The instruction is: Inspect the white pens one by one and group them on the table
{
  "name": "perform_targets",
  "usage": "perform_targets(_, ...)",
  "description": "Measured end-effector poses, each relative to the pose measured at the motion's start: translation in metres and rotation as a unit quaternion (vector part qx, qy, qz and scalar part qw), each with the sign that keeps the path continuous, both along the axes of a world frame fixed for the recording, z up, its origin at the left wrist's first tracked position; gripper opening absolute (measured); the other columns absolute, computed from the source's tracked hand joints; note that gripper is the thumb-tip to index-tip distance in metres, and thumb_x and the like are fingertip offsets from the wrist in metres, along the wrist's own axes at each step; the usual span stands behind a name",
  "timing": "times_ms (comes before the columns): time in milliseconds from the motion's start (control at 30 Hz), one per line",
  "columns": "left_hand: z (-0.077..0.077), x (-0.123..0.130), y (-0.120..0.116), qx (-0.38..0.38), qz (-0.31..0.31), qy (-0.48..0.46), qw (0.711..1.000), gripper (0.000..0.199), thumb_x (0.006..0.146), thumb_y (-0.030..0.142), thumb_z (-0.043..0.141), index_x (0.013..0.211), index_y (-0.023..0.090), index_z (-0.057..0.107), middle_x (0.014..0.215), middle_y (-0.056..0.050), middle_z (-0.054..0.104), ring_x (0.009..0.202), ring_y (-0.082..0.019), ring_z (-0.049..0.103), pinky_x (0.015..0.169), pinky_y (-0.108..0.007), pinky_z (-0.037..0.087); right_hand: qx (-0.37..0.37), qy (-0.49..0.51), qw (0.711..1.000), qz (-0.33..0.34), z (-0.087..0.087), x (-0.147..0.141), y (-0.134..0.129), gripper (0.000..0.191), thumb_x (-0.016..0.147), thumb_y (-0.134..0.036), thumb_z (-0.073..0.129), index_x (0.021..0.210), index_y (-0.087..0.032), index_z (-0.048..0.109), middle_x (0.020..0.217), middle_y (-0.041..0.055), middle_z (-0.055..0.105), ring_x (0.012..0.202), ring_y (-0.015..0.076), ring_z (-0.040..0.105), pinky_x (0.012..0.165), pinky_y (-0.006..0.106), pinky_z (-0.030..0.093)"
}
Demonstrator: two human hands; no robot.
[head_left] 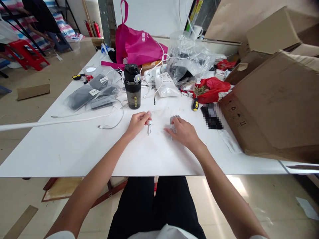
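Observation:
My left hand (138, 122) is closed, with thumb and forefinger pinching the top of a slim white-and-silver pen (149, 128) that points toward me over the table. A short way to the right, my right hand (184, 132) curls its fingers over a bundle of slim grey pens (172, 126). Its thumb sticks out along the near left side, and the palm covers much of the bundle. Bare white table (154, 156) lies between and below the hands. Beyond the left hand, a black drink bottle (133, 89) stands upright.
Grey bagged packages (83, 97) and a cable plug (102, 126) lie left. Behind are a magenta bag (142, 46), a white packet (166, 85) and clear plastic (191, 56). A screwdriver (195, 104), red bag (215, 88) and large carton (274, 109) border the right. A person (41, 16) sits far left.

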State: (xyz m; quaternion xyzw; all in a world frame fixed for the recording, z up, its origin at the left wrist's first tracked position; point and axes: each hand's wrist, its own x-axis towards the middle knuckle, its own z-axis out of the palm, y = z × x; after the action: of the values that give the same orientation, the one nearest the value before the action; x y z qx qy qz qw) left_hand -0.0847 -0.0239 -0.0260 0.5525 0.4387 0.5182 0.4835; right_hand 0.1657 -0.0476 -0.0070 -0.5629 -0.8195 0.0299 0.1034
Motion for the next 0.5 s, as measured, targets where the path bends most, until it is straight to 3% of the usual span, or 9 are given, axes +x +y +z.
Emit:
perform_targets(133, 0.007, 0.002, -0.017, 0.111, -0.093, 0.165, 0.976, 0.032, 0.088, 0.048, 0.084, 0.095, 0.021, 0.068, 0.085, -0.001, 0.068, 0.076, -0.016, 0.058, 0.072, -0.031, 0.043, -0.061, 0.119, 0.985, 0.110, 0.032, -0.028, -0.015, 0.046, 0.100, -0.062, 0.074, 0.119, -0.022, 0.061, 0.120, 0.0141, 0.075, 0.102, 0.0311, 0.071, 0.081, 0.038, 0.048)
perform_targets(200, 0.013, 0.007, -0.032, 0.140, -0.130, 0.227, 0.955, 0.025, 0.086, 0.033, 0.080, 0.091, 0.023, 0.057, 0.089, 0.000, 0.067, 0.076, -0.016, 0.058, 0.072, -0.031, 0.043, -0.128, 0.130, 0.976, 0.114, 0.048, -0.038, -0.027, 0.047, 0.104, -0.067, 0.065, 0.111, -0.021, 0.062, 0.108, 0.0126, 0.076, 0.090, 0.0277, 0.070, 0.074, 0.036, 0.044)
perform_targets(300, 0.026, 0.014, -0.056, 0.150, -0.081, 0.273, 0.947, 0.025, 0.085, 0.021, 0.069, 0.104, 0.025, 0.052, 0.099, -0.001, 0.069, 0.086, -0.020, 0.063, 0.076, -0.033, 0.047, -0.255, 0.154, 0.948, 0.116, 0.066, -0.042, -0.046, 0.052, 0.111, -0.069, 0.047, 0.096, -0.021, 0.063, 0.088, 0.0077, 0.074, 0.074, 0.0214, 0.065, 0.066, 0.033, 0.041)
perform_targets(333, 0.032, 0.017, -0.063, 0.164, -0.103, 0.290, 0.937, 0.032, 0.085, 0.023, 0.070, 0.112, 0.026, 0.053, 0.106, -0.003, 0.071, 0.095, -0.022, 0.067, 0.079, -0.034, 0.049, -0.293, 0.156, 0.934, 0.136, 0.069, -0.041, -0.052, 0.056, 0.113, -0.069, 0.043, 0.092, -0.021, 0.063, 0.085, 0.0068, 0.073, 0.072, 0.0204, 0.065, 0.066, 0.033, 0.041)
perform_targets(400, 0.044, 0.021, -0.075, 0.173, -0.164, 0.349, 0.906, 0.040, 0.090, 0.029, 0.071, 0.126, 0.025, 0.054, 0.112, -0.006, 0.073, 0.098, -0.025, 0.069, 0.082, -0.037, 0.051, -0.323, 0.147, 0.915, 0.191, 0.073, -0.037, -0.063, 0.057, 0.112, -0.069, 0.045, 0.095, -0.019, 0.067, 0.086, 0.0073, 0.074, 0.075, 0.0209, 0.066, 0.068, 0.033, 0.044)
perform_targets(500, 0.058, 0.028, -0.089, 0.185, -0.272, 0.439, 0.836, 0.029, 0.095, 0.026, 0.068, 0.123, 0.022, 0.059, 0.107, -0.007, 0.075, 0.097, -0.026, 0.069, 0.085, -0.040, 0.051, -0.320, 0.124, 0.895, 0.284, 0.073, -0.032, -0.077, 0.058, 0.112, -0.067, 0.048, 0.096, -0.017, 0.074, 0.092, 0.0101, 0.078, 0.086, 0.0247, 0.071, 0.075, 0.036, 0.049)
